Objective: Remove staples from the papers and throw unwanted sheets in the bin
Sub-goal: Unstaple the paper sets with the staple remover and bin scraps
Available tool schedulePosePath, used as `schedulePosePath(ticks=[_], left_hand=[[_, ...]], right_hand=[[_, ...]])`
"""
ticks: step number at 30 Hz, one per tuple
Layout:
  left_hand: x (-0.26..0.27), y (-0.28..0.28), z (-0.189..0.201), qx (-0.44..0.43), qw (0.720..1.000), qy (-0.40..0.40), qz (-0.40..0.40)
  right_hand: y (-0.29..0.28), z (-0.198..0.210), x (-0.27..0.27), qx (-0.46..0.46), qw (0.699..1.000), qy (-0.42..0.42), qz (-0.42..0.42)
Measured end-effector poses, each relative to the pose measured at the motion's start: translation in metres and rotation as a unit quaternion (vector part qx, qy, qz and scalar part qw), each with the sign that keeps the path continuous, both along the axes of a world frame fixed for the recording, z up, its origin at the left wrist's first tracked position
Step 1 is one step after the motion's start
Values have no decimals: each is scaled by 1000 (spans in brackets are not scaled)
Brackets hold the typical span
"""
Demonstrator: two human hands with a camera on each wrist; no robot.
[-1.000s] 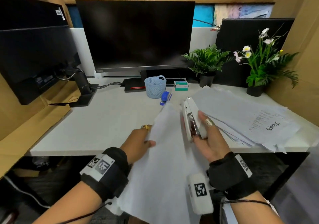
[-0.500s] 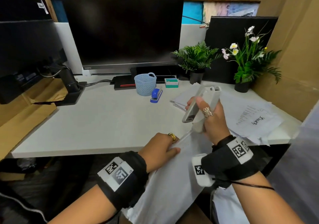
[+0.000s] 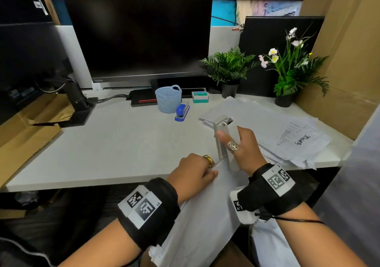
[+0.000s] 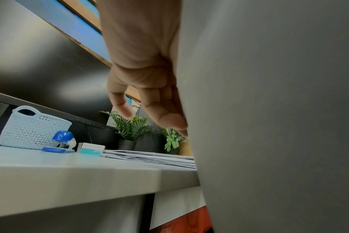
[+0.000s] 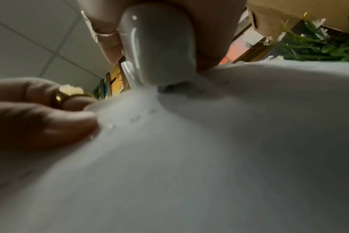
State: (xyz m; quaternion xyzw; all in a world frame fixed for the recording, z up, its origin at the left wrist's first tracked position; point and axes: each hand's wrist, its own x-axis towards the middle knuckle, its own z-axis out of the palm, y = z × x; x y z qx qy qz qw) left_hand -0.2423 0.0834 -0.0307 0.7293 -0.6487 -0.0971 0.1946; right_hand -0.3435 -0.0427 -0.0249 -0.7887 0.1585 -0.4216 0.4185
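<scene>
A sheaf of white papers [image 3: 203,215] hangs off the desk's front edge toward my lap. My left hand [image 3: 193,174] pinches its top corner, thumb on the sheet [image 5: 189,157] and fingers behind it. My right hand [image 3: 244,149] grips a white stapler-shaped tool [image 3: 223,141] held upright, its lower nose [image 5: 159,47] pressed on the papers' top edge just right of my left thumb [image 5: 50,124]. In the left wrist view the paper [image 4: 269,110] fills the right side beside my left fingers [image 4: 163,113].
A loose pile of printed sheets [image 3: 277,131] covers the desk's right side. A blue stapler [image 3: 182,112], a light blue mesh basket [image 3: 168,99] and a staple box [image 3: 200,97] stand before the monitor [image 3: 139,36]. Two potted plants [image 3: 228,69] stand at the back right.
The papers were pulled from the desk down over its front edge. My right hand turned the white tool upright and brought its nose down onto the papers' top corner.
</scene>
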Motion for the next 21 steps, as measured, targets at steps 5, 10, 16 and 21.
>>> schedulePosePath(ticks=[5, 10, 16, 21], left_hand=[[-4, 1, 1, 2, 999, 39, 14], [-7, 1, 2, 40, 998, 55, 0], [-6, -1, 4, 59, 998, 21, 0], [-11, -2, 6, 57, 998, 22, -6]], right_hand=[[3, -7, 5, 35, 999, -10, -11], [8, -16, 7, 69, 998, -9, 8], [1, -7, 4, 137, 989, 45, 21], [0, -7, 1, 172, 984, 38, 18]])
